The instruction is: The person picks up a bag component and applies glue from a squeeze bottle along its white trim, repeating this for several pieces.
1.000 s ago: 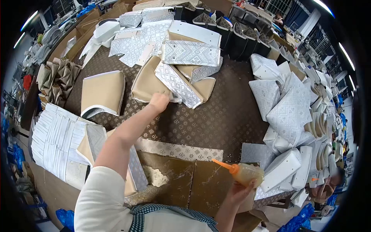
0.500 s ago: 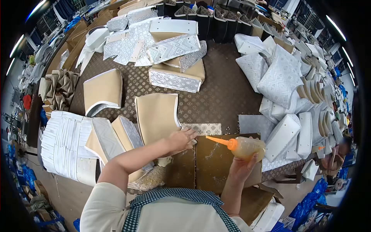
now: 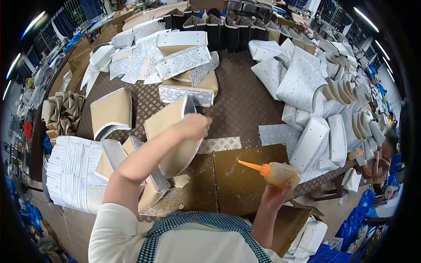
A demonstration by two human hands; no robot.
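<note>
My right hand wraps around a clear squeeze bottle (image 3: pixel 283 174) with an orange nozzle that points left over the brown cardboard (image 3: pixel 250 175). Its palm (image 3: pixel 275 196) shows under the bottle. My left hand (image 3: pixel 196 127) has its fingers closed at the right edge of a beige bag panel (image 3: pixel 169 125) with white trim; whether they grip the panel or some small thing is hidden. That panel stands partly raised and curved. Another beige panel (image 3: pixel 112 111) lies to its left. A patterned strip (image 3: pixel 219 144) lies by the cardboard's top edge.
Stacked white strips (image 3: pixel 72 171) lie at the left. Silver patterned pieces (image 3: pixel 184 63) are piled at the back, before dark bags (image 3: pixel 230 33). White patterned bags (image 3: pixel 302 83) crowd the right side. A person's arm (image 3: pixel 381 160) shows at the far right.
My left hand has moved up and slightly left, and the beige panel beneath it is now lifted and tilted. The bottle has stayed in my right hand. The view has shifted slightly.
</note>
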